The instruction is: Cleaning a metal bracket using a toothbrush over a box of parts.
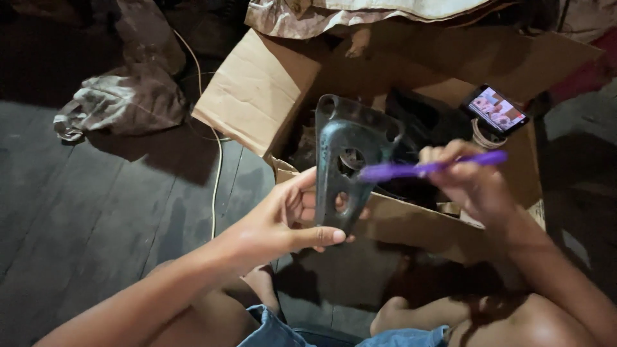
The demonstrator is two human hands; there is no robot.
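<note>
dark flat metal bracket with holes (347, 160) stood upright over the open brown cardboard box (257, 90), left hand (283, 222) fingers clamped round its lower end, while right hand (469, 177) pinched a purple plastic toothbrush (424, 168) against it; steadier grip and short strokes would probably serve best.

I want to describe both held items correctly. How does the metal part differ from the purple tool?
The metal part is dark grey, flat and wide with holes; the purple tool is thin and bright. The part stands nearly upright in the left hand; the tool lies almost level in the right hand. Both are held over the cardboard box, and the tool's tip meets the part.
</note>
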